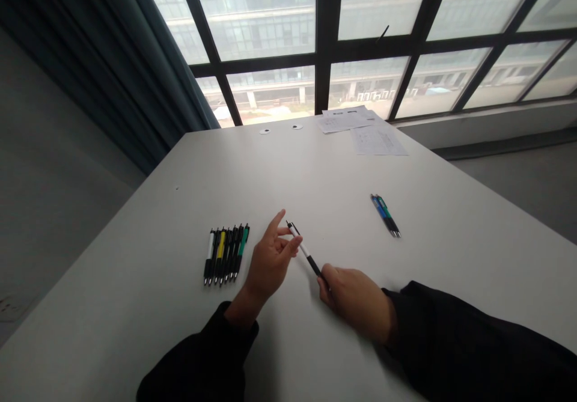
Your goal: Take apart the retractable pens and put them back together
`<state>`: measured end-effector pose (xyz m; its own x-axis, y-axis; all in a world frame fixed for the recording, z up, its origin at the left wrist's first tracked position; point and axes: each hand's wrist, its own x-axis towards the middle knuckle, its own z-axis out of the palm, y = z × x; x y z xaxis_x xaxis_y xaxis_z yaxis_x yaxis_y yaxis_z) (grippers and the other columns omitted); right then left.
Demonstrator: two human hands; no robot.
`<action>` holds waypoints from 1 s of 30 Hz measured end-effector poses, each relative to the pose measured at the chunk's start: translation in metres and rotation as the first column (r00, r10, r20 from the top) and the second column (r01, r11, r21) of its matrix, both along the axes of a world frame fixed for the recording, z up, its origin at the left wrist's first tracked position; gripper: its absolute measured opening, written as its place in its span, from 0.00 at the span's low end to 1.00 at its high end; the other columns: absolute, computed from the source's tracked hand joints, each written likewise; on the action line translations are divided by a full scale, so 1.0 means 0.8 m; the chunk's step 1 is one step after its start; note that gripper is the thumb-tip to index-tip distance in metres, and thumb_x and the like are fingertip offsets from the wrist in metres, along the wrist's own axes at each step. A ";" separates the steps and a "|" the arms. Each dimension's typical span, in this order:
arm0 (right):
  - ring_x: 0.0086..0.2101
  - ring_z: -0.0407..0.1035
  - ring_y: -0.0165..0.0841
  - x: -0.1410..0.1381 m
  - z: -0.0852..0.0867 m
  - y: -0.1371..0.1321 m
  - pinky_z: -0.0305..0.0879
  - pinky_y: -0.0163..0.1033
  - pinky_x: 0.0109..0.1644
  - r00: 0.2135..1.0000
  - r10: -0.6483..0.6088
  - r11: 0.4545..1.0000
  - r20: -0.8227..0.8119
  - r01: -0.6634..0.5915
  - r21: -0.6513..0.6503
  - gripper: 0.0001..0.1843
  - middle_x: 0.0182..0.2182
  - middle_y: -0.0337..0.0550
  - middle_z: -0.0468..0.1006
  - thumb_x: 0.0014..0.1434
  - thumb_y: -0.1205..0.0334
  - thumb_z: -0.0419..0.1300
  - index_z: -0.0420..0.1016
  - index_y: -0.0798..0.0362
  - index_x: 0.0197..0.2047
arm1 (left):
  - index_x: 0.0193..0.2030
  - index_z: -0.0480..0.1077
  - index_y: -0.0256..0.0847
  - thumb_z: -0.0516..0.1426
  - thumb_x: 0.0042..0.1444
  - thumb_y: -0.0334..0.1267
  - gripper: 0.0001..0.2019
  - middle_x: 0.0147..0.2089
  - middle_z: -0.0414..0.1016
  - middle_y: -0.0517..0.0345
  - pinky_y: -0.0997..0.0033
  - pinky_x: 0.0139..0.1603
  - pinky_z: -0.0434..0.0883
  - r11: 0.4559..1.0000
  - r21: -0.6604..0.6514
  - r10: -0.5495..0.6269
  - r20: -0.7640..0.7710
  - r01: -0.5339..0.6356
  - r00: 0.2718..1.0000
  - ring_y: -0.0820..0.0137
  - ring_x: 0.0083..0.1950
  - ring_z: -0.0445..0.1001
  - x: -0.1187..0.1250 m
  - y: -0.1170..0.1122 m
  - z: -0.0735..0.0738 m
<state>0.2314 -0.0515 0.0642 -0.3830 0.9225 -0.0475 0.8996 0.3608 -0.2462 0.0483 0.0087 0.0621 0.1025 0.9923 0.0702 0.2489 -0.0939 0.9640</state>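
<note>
A white pen with a black grip (305, 250) is held at a slant above the table between my two hands. My right hand (356, 300) is closed round its lower black end. My left hand (273, 258) is at the pen's upper part, its thumb and curled fingers against the white barrel and its index finger stretched out. Left of that hand lies a row of several pens, with a white pen (210, 246), a yellow pen (220, 247), black pens (230, 252) and a green pen (243, 243) side by side.
On the right of the white table (157, 330) a blue pen (381, 208) and a green pen (386, 210) lie together. Printed papers (378, 139) and two small white round pieces (264, 131) are at the far edge, before the window. A dark curtain (135, 59) hangs at the left.
</note>
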 end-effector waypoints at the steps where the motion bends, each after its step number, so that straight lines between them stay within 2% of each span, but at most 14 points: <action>1: 0.26 0.76 0.36 0.012 -0.003 0.006 0.52 0.38 0.27 0.999 -0.039 0.999 0.029 0.039 0.002 0.09 0.28 0.46 0.82 0.68 0.64 0.53 0.69 0.53 0.35 | 0.72 0.52 0.46 0.60 0.62 0.50 0.35 0.51 0.74 0.54 0.71 0.38 0.74 1.000 -0.015 -0.006 -0.044 0.005 0.999 0.74 0.33 0.77 0.001 0.001 -0.008; 3: 0.27 0.77 0.36 0.042 -0.007 0.019 0.52 0.38 0.27 0.987 -0.134 0.991 0.093 0.133 0.017 0.10 0.29 0.48 0.83 0.69 0.64 0.50 0.69 0.54 0.36 | 0.72 0.50 0.46 0.57 0.64 0.51 0.34 0.53 0.73 0.52 0.71 0.38 0.75 0.999 -0.033 -0.018 -0.091 0.015 0.996 0.74 0.34 0.77 0.004 0.005 -0.023; 6: 0.27 0.78 0.39 0.096 -0.013 0.035 0.51 0.38 0.25 0.934 -0.301 0.953 0.192 0.296 0.058 0.12 0.29 0.51 0.82 0.70 0.63 0.48 0.70 0.56 0.38 | 0.64 0.63 0.40 0.57 0.63 0.52 0.27 0.42 0.75 0.56 0.71 0.36 0.74 0.997 -0.042 -0.061 -0.098 0.057 0.993 0.73 0.33 0.75 0.007 0.012 -0.040; 9: 0.27 0.79 0.41 0.138 -0.019 0.043 0.51 0.38 0.24 0.876 -0.405 0.914 0.262 0.397 0.088 0.13 0.29 0.51 0.82 0.70 0.62 0.47 0.69 0.56 0.39 | 0.55 0.69 0.40 0.58 0.62 0.52 0.22 0.36 0.73 0.60 0.74 0.33 0.71 0.994 -0.045 -0.100 -0.113 0.095 0.989 0.72 0.32 0.73 0.011 0.016 -0.047; 11: 0.28 0.79 0.43 0.153 -0.022 0.043 0.53 0.37 0.24 0.853 -0.435 0.900 0.289 0.426 0.098 0.13 0.29 0.51 0.82 0.71 0.61 0.47 0.69 0.56 0.40 | 0.52 0.70 0.40 0.58 0.62 0.52 0.19 0.34 0.73 0.60 0.74 0.32 0.70 0.993 -0.047 -0.118 -0.126 0.112 0.985 0.73 0.32 0.72 0.014 0.016 -0.046; 22: 0.30 0.81 0.46 0.167 -0.033 0.048 0.65 0.40 0.27 0.815 -0.477 0.877 0.330 0.468 0.114 0.15 0.28 0.52 0.82 0.72 0.60 0.44 0.68 0.55 0.41 | 0.47 0.72 0.39 0.58 0.62 0.51 0.17 0.36 0.77 0.58 0.72 0.37 0.71 0.988 -0.049 -0.150 -0.182 0.143 0.972 0.70 0.35 0.75 0.023 0.012 -0.043; 30: 0.31 0.81 0.46 0.168 -0.029 0.050 0.68 0.41 0.28 0.806 -0.488 0.869 0.334 0.484 0.103 0.15 0.29 0.53 0.82 0.73 0.60 0.43 0.69 0.56 0.42 | 0.44 0.73 0.39 0.58 0.62 0.50 0.15 0.36 0.78 0.57 0.72 0.38 0.71 0.986 -0.045 -0.168 -0.179 0.163 0.969 0.70 0.36 0.76 0.021 0.010 -0.039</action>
